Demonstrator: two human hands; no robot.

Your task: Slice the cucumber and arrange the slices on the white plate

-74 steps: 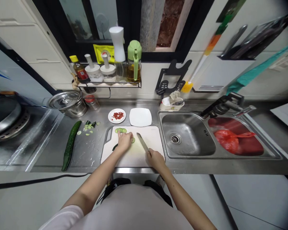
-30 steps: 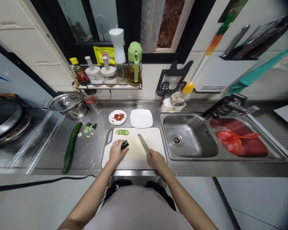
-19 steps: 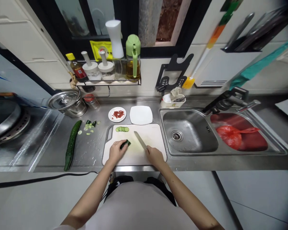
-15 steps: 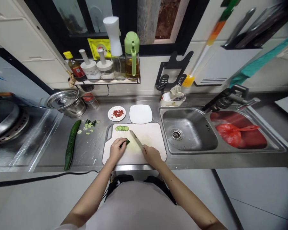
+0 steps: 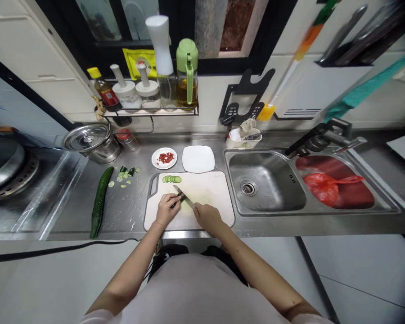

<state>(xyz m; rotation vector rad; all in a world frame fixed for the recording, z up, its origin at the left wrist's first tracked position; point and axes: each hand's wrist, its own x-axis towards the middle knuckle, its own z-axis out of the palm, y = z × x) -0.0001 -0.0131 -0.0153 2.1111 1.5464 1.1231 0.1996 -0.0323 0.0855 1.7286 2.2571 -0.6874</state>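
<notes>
My left hand (image 5: 168, 209) is closed over a short piece of dark green cucumber (image 5: 181, 196) on the white cutting board (image 5: 216, 189), and its fingers hide much of the piece. In my right hand (image 5: 207, 217) is a knife (image 5: 188, 201). Its blade slants up and left, against or just over the cucumber's right end; I cannot tell whether it has cut in. Behind my hands, a row of overlapping cucumber slices (image 5: 172, 179) lies near the board's back left.
Left of the board lie a whole cucumber (image 5: 100, 202) and cucumber scraps (image 5: 124, 175). Behind it stand a small plate of chopped red pieces (image 5: 158, 164) and a white square plate (image 5: 198, 158). A sink (image 5: 266, 180) adjoins on the right; a lidded pot (image 5: 103, 148) stands back left.
My right hand has brought the knife leftward, so the blade now meets or overlaps the cucumber piece. My left hand has shifted slightly right, still on the piece.
</notes>
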